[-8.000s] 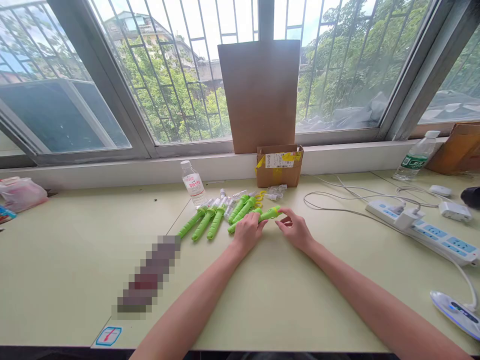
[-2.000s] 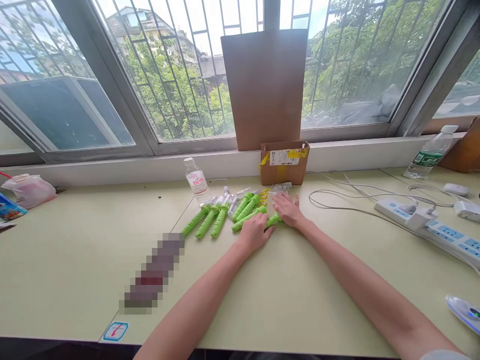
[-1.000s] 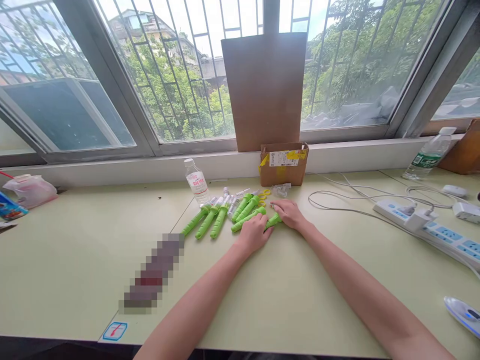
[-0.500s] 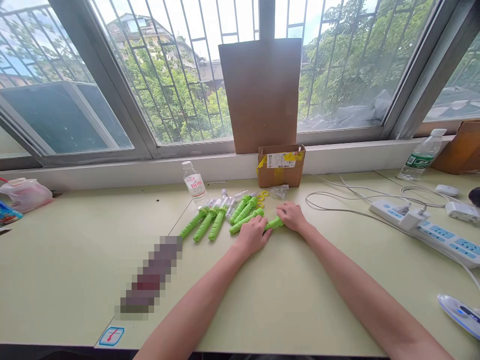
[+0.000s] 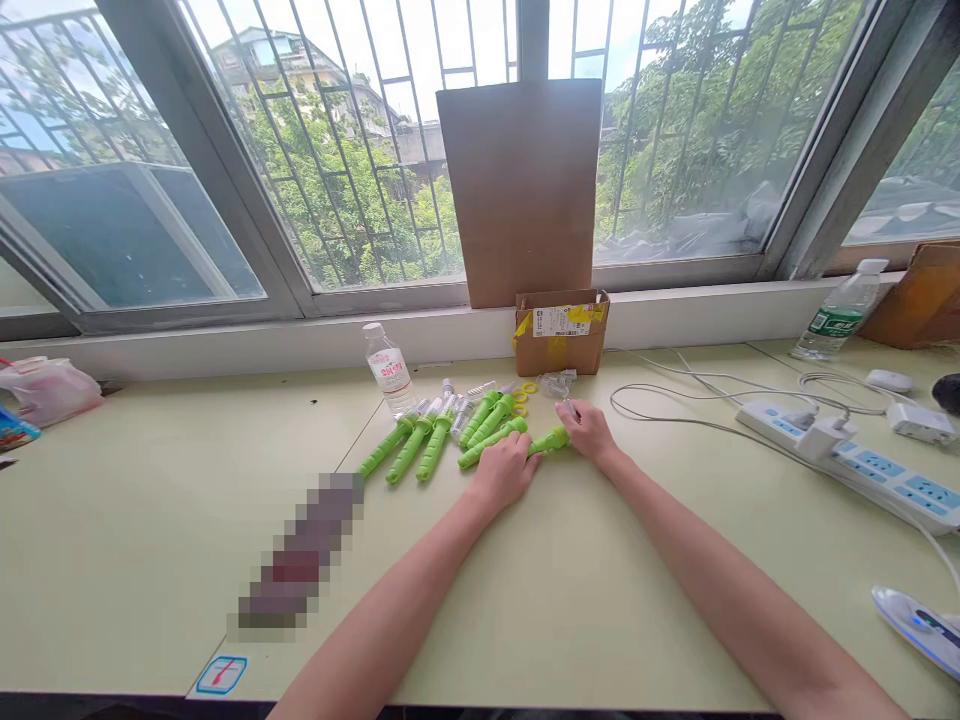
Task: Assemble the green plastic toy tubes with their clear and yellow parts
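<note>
My left hand (image 5: 506, 467) is closed around the lower part of a green ridged handle (image 5: 549, 441) at the middle of the table. At the handle's other end my right hand (image 5: 585, 430) is closed, pinching a small clear piece (image 5: 570, 408). Just left of my hands lie several more green handles (image 5: 435, 447), some with clear tubes on their ends. Small yellow rings (image 5: 529, 388) and clear plastic parts (image 5: 556, 384) rest behind my hands.
A small cardboard box (image 5: 559, 350) stands behind the parts, with a labelled bottle (image 5: 390, 370) to the left. Cables and a white power strip (image 5: 862, 465) lie at the right. Another bottle (image 5: 840, 315) and a bag (image 5: 52, 390) are farther out.
My right hand has shifted slightly, and a clear piece now shows above its fingers. More of the green handle's end is visible. My left hand has hardly moved.
</note>
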`<state>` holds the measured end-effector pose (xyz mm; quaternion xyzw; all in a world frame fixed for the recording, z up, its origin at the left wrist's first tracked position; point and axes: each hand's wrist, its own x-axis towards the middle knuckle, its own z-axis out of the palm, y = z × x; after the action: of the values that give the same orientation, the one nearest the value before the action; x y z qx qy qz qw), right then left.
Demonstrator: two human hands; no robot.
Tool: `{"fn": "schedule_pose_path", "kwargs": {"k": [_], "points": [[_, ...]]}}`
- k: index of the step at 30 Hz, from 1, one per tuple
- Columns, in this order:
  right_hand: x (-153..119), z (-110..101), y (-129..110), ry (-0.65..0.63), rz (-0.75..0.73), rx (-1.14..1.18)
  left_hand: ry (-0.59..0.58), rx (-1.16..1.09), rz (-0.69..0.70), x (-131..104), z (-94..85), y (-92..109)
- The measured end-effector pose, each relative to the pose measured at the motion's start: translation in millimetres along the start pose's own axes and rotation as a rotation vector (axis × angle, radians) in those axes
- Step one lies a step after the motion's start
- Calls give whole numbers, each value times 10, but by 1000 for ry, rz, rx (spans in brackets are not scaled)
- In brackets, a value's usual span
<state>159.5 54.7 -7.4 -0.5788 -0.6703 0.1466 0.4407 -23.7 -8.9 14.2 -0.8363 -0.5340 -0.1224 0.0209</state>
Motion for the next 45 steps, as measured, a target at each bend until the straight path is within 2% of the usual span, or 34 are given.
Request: {"fn": "schedule_pose_path", "kwargs": {"k": [4,9,12,20,25,33,38,45], "points": [[24,-43,19,117,115,78,5,-2,-6,3,-5,3],[51,-75,42,140,255,430,26,-16,-23,6,8,0],[55,-84,37,101,271,538,52,-28,-35,10,40,-14],[38,-121,18,-70,222,627,110,-57,-36,20,116,-54],[4,-152,-33,-227,209,656,109,-82,-18,11,105,-82],[45,-223,19,-431,283,763,148,-99,-18,6,120,-113],[70,-268,52,-481,306,757,166,-116,5,2,133,-125],[53,-246,-21,-453,323,659,166,-115,-3,-8,113,-123]]}}
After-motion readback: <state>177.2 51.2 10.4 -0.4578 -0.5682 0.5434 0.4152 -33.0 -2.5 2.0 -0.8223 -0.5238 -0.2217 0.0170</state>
